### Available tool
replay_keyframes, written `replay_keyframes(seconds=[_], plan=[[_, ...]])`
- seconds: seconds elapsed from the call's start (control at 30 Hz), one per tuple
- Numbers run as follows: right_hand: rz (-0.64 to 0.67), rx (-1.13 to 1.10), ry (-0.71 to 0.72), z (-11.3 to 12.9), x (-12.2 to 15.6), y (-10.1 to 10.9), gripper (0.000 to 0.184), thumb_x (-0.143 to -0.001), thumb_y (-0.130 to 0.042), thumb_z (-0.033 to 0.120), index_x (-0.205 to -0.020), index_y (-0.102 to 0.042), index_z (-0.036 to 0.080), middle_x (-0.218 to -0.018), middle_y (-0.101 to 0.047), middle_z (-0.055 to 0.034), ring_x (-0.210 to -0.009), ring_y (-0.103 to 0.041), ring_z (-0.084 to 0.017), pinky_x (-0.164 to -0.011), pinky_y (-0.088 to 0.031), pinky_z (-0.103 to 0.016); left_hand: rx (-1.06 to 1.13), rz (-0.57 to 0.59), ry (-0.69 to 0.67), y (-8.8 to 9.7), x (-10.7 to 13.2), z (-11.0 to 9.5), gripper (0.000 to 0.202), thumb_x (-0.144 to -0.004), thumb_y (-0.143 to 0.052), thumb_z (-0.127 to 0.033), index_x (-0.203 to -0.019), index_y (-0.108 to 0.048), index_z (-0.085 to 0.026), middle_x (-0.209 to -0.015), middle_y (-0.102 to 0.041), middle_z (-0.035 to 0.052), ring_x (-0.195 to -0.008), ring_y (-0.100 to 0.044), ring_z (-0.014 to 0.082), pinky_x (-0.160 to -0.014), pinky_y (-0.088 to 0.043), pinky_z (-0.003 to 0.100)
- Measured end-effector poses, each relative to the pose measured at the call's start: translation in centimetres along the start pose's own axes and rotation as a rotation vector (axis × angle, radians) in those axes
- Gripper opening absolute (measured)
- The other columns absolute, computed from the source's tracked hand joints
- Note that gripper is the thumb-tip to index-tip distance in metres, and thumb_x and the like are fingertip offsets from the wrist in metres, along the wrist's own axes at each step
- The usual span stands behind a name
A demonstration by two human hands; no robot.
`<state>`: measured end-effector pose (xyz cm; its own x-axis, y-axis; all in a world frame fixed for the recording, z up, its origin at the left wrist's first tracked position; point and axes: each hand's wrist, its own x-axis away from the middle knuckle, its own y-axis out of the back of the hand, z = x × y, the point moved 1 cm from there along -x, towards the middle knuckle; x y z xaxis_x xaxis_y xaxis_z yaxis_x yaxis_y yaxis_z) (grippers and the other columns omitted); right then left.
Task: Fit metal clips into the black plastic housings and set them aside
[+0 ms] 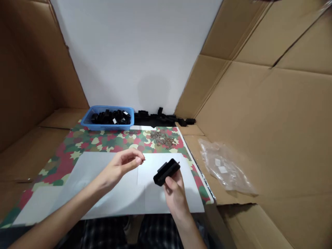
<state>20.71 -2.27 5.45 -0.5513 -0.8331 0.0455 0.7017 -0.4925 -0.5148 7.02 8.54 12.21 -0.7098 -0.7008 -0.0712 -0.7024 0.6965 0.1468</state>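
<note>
My right hand [175, 195] is wrapped round a black plastic housing [166, 172], held tilted above the white sheet, its hollow side toward me. A small thin tip sticks out at the housing's upper right end. To the left, my left hand [128, 160] is closed in a pinch, apart from the housing. A tiny pointed piece [144, 160] pokes out from its thumb and forefinger, too small to name. Beyond the hands, a scatter of small metal-looking pieces [163, 139] lies on the camouflage-patterned mat [103, 138].
White sheets [109, 193] cover the mat's near part. At the back stand a blue basket [107, 128] of black plastic parts and a row of loose black parts [163, 119]. A clear plastic bag [225, 167] lies at right. Cardboard walls [272, 121] enclose both sides.
</note>
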Motion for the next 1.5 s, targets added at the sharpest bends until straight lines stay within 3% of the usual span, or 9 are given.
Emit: replay_keyframes(seconds=[0.23,0.47,0.7,0.87,1.0,1.23,1.33,1.4,1.5], plan=[[0.103,0.045,0.096,0.5,0.8,-1.5,0.024,-0.062,-0.07,0.032,-0.077,-0.053,0.024,-0.074,-0.052,0.0021,-0.069,-0.051,-0.015,-0.063,-0.045,-0.027,0.223,0.022,0.087,-1.0,3.7,-1.6,0.024,-0.074,-0.07,-0.039,-0.074,-0.06,-0.018,-0.064,-0.046,-0.0019,-0.057,-0.04,0.0096,-0.052,-0.033,0.022],[0.292,0.148,0.274,1.7,1.6,-1.4,0.021,-0.072,-0.066,0.028,-0.083,-0.049,0.026,-0.08,-0.054,0.0021,-0.07,-0.054,-0.015,-0.061,-0.046,-0.028,0.172,0.058,0.118,-1.8,4.1,-1.8,0.025,-0.076,-0.067,-0.04,-0.072,-0.061,-0.016,-0.061,-0.046,-0.0014,-0.057,-0.04,0.0108,-0.052,-0.031,0.024],[0.352,0.339,0.473,2.4,2.4,-1.5,0.019,-0.078,-0.063,0.031,-0.092,-0.051,0.028,-0.083,-0.057,-0.0002,-0.073,-0.055,-0.018,-0.056,-0.046,-0.031,0.23,0.083,0.149,-2.3,4.3,-1.3,0.023,-0.074,-0.07,-0.037,-0.077,-0.057,-0.017,-0.056,-0.045,-0.0054,-0.051,-0.037,0.0077,-0.05,-0.029,0.021],[0.324,0.301,0.536,1.8,2.4,-1.8,0.021,-0.08,-0.063,0.036,-0.096,-0.051,0.032,-0.083,-0.057,-0.0005,-0.071,-0.055,-0.019,-0.057,-0.046,-0.032,0.37,0.095,0.203,-3.0,4.4,-0.2,0.029,-0.072,-0.072,-0.043,-0.081,-0.057,-0.019,-0.063,-0.049,-0.0035,-0.059,-0.042,0.0106,-0.057,-0.033,0.023],[0.189,0.258,0.547,0.7,2.8,-2.5,0.026,-0.076,-0.064,0.044,-0.089,-0.046,0.03,-0.079,-0.052,-0.0004,-0.069,-0.054,-0.019,-0.055,-0.046,-0.033,0.66,0.164,0.247,-4.4,4.6,0.5,0.039,-0.066,-0.07,-0.055,-0.075,-0.063,-0.018,-0.07,-0.052,0.0028,-0.069,-0.046,0.0163,-0.063,-0.036,0.028],[0.067,0.125,0.412,-0.3,3.9,-3.4,0.032,-0.074,-0.064,0.046,-0.085,-0.04,0.029,-0.079,-0.049,-0.0001,-0.065,-0.053,-0.018,-0.049,-0.042,-0.03,0.914,0.09,0.292,-6.1,5.3,1.0,0.035,-0.063,-0.077,-0.046,-0.074,-0.063,-0.016,-0.066,-0.05,0.0018,-0.063,-0.045,0.0128,-0.061,-0.035,0.025],[0.04,0.088,0.342,-0.4,4.0,-3.6,0.036,-0.071,-0.066,0.052,-0.082,-0.042,0.028,-0.078,-0.047,-0.0001,-0.062,-0.05,-0.017,-0.049,-0.042,-0.031,0.822,0.087,0.199,-6.0,5.6,1.4,0.037,-0.071,-0.069,-0.052,-0.082,-0.062,-0.017,-0.072,-0.052,0.0029,-0.069,-0.048,0.015,-0.066,-0.038,0.027],[0.008,0.085,0.339,-0.7,4.0,-3.8,0.04,-0.07,-0.065,0.058,-0.08,-0.042,0.027,-0.078,-0.045,-0.0004,-0.062,-0.049,-0.017,-0.05,-0.042,-0.031,0.591,0.058,0.027,-5.8,5.9,1.6,0.038,-0.074,-0.066,-0.052,-0.094,-0.061,-0.019,-0.083,-0.055,0.0044,-0.078,-0.05,0.0183,-0.073,-0.04,0.031],[0.026,0.096,0.376,-1.3,3.8,-3.5,0.038,-0.073,-0.064,0.058,-0.082,-0.043,0.027,-0.083,-0.048,-0.001,-0.068,-0.05,-0.017,-0.057,-0.044,-0.031,0.17,-0.113,-0.236,-5.1,6.3,1.7,0.024,-0.079,-0.065,-0.034,-0.099,-0.057,-0.023,-0.089,-0.056,0.0034,-0.083,-0.05,0.0182,-0.076,-0.04,0.031]])
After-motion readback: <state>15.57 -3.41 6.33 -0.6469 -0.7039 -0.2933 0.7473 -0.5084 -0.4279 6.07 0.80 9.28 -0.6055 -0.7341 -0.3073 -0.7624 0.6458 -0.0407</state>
